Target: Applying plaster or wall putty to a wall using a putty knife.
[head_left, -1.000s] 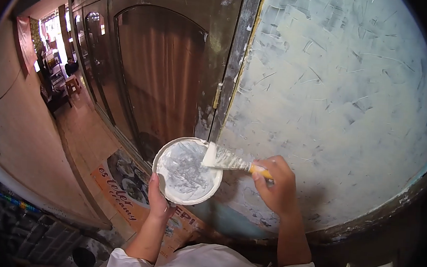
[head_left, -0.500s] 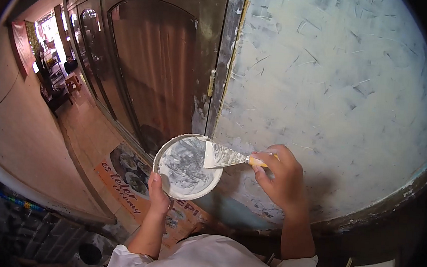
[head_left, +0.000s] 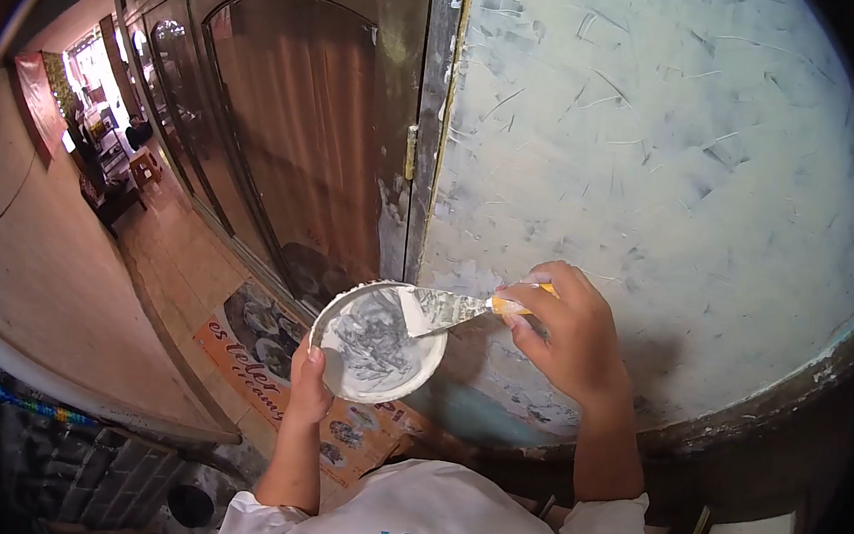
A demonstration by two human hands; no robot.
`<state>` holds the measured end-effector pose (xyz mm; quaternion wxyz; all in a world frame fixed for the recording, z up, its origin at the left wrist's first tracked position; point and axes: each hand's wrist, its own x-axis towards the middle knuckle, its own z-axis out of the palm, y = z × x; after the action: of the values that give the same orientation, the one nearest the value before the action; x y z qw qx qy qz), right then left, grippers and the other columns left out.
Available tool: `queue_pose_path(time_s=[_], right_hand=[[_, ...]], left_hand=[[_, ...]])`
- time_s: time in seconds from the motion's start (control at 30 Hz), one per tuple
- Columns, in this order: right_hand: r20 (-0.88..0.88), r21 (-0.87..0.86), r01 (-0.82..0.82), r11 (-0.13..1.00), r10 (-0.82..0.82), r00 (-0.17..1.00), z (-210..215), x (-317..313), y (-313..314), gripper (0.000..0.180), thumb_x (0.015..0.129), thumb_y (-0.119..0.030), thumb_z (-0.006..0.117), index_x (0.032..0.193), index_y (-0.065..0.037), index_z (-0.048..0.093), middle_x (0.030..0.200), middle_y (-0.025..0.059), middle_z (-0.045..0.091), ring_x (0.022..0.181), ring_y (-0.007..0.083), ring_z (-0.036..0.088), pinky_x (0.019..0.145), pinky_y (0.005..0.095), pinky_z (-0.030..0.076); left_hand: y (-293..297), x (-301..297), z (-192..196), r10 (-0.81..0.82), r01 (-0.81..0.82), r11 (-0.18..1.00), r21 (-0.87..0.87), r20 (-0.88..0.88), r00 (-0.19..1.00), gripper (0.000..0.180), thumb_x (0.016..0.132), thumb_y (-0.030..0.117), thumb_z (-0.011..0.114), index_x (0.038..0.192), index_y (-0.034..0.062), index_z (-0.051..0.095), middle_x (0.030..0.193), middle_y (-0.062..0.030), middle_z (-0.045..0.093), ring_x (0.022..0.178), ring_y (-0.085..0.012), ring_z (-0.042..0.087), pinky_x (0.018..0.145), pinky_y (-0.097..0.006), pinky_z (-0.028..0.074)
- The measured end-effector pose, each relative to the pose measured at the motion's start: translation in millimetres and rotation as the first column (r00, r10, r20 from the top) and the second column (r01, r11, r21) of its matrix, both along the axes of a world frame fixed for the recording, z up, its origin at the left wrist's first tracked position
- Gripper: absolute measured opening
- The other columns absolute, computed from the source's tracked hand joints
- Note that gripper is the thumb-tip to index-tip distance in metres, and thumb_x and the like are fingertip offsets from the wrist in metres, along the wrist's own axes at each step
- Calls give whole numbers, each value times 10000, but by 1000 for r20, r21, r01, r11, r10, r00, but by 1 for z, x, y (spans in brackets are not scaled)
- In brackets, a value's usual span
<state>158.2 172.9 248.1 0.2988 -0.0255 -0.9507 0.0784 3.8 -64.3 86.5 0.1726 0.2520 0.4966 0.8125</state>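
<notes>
My left hand [head_left: 311, 383] grips the near left rim of a round white bowl [head_left: 425, 375]; most of its fingers are hidden under the bowl. Greyish-white putty [head_left: 366, 338] is smeared over the bowl's inside. In my right hand [head_left: 567, 330] is a putty knife [head_left: 459, 311], its yellow handle pinched between thumb and fingers. The knife's broad blade lies over the bowl's right rim, with white putty along its leading edge. Both hands are in front of a wall [head_left: 645, 174] coated in patchy white putty with scrape marks.
A brown door [head_left: 297, 136] with a reddish curtain behind it meets the wall at a worn dark frame [head_left: 434, 117]. An orange printed banner [head_left: 248, 373] lies on the tiled floor below. At far left, a passage leads past a wooden stool [head_left: 144, 166] to a bright opening.
The view has shifted slightly, so the door and wall sit further left. My hands, the bowl and the putty knife keep nearly the same arrangement, with the blade still at the right rim.
</notes>
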Motion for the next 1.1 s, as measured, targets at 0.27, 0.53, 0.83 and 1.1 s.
queue_pose_path(time_s=[0.27,0.53,0.83,1.1], right_hand=[[81,-131,-75,989,86,993,-1,6,1,292,671,-63,699,961,-92,673,888,93,563,781,261,583,662,334,469],[145,-188,55,981,-28,989,-13,13,10,265,711,-136,686,975,-125,660,862,71,544,741,254,583,631,345,477],[178,-168,-6,986,36,983,-12,4,15,243,739,-133,666,982,-129,661,884,68,539,760,251,589,644,350,483],[265,-156,-86,984,126,956,-13,-7,7,249,753,-113,660,1000,-139,672,860,70,538,780,254,576,688,347,470]], left_hand=[[15,6,1,-112,112,994,8,99,989,554,932,394,439,1273,-42,433,1217,-115,533,1097,-188,501,958,-314,361],[27,3,-10,-61,62,998,5,210,976,556,926,442,432,1254,-7,444,1182,-118,554,1042,-207,562,886,-336,448],[34,6,4,-239,251,965,-79,133,962,512,947,355,414,1286,-29,433,1211,-91,532,1094,-165,489,947,-286,355],[39,4,6,-315,337,924,-181,142,938,509,956,355,407,1268,-45,443,1201,-100,538,1090,-164,488,943,-285,360]])
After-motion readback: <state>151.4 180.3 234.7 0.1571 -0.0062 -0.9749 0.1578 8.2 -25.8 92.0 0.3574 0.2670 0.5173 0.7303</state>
